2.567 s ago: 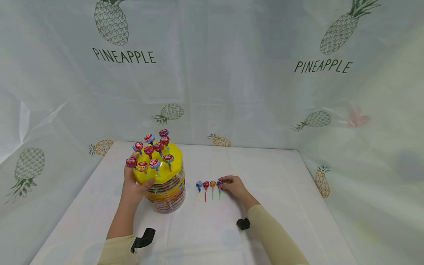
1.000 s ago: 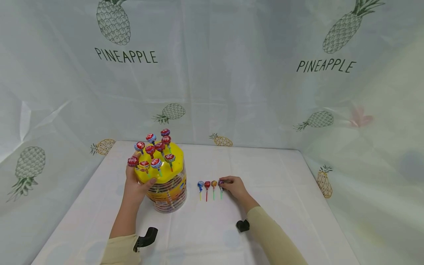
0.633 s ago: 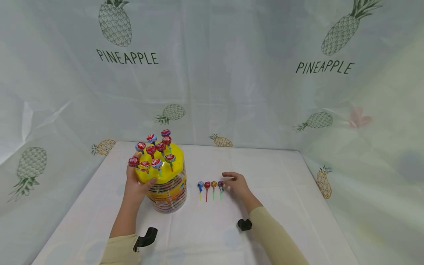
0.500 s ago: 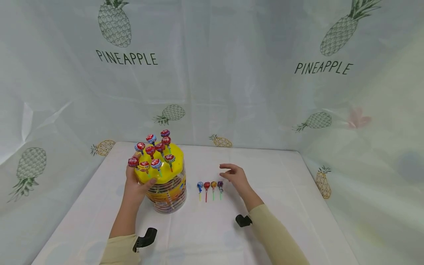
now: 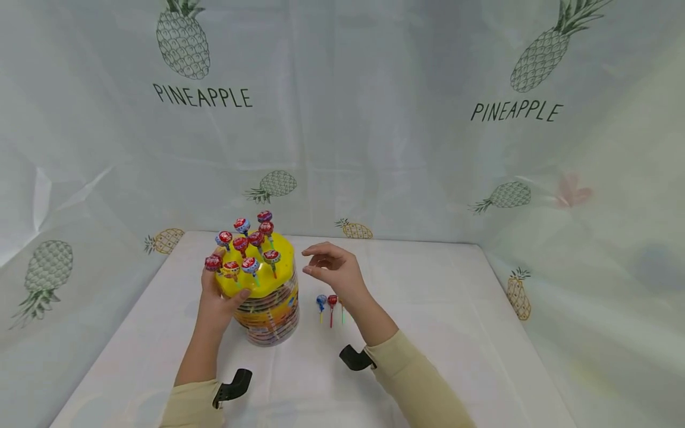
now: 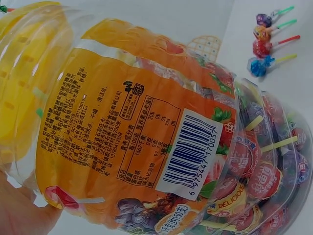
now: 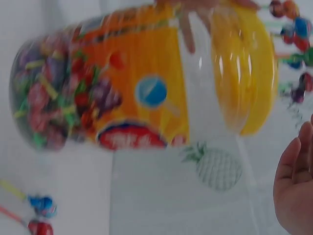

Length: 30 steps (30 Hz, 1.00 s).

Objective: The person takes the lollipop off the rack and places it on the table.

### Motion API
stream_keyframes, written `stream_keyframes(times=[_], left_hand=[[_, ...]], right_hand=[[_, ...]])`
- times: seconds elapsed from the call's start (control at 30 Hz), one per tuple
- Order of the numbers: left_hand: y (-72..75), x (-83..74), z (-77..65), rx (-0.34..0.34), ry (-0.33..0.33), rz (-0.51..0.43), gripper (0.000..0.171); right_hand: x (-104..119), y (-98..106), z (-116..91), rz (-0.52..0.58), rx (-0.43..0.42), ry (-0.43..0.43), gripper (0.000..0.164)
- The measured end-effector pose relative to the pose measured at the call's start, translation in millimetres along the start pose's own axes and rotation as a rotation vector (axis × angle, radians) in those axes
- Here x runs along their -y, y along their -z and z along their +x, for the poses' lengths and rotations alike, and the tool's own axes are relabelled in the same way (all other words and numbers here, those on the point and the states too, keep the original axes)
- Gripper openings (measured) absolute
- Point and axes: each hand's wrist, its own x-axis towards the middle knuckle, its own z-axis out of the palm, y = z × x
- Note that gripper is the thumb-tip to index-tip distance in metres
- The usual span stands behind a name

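Note:
A clear plastic jar (image 5: 270,321) full of lollipops stands on the table, with several wrapped lollipops (image 5: 250,265) upright in its yellow lid (image 5: 262,289). My left hand (image 5: 216,309) grips the jar from the left, its thumb at the lid's front edge. To the right of the lid, my right hand (image 5: 337,270) is raised with loosely bent fingers and nothing between them. Below it a blue lollipop (image 5: 321,300) and a red lollipop (image 5: 332,301) lie on the table. An orange lollipop (image 6: 262,33) and a purple lollipop (image 6: 264,19) complete that row; my right arm mostly covers them in the head view.
The white-covered table (image 5: 439,309) extends to the right and front. Behind it hangs a pale curtain (image 5: 364,119) printed with pineapples. A black wrist mount (image 5: 233,385) sits on the left sleeve, and another mount (image 5: 355,358) on the right one.
My right hand has let go of the purple lollipop at the row's right end, risen, and moved left toward the jar. The left hand still grips the jar in the same place.

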Motion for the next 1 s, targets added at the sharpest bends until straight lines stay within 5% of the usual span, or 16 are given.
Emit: stream_keyframes(times=[0.17, 0.53, 0.7, 1.0], left_hand=[[-2.9, -0.1, 0.0, 0.001, 0.03, -0.007, 0.089], [-4.2, 1.1, -0.4, 0.001, 0.019, -0.007, 0.087], [-2.5, 0.4, -0.5, 0.002, -0.009, -0.009, 0.087], [0.7, -0.5, 0.5, -0.006, 0.017, -0.001, 0.089]], right_hand=[[6, -27, 3, -0.012, 0.019, 0.06, 0.03], [11, -51, 10, -0.015, 0.008, 0.032, 0.033], [16, -55, 11, -0.031, -0.002, 0.013, 0.028], [25, -39, 4, 0.095, -0.025, 0.053, 0.028]])
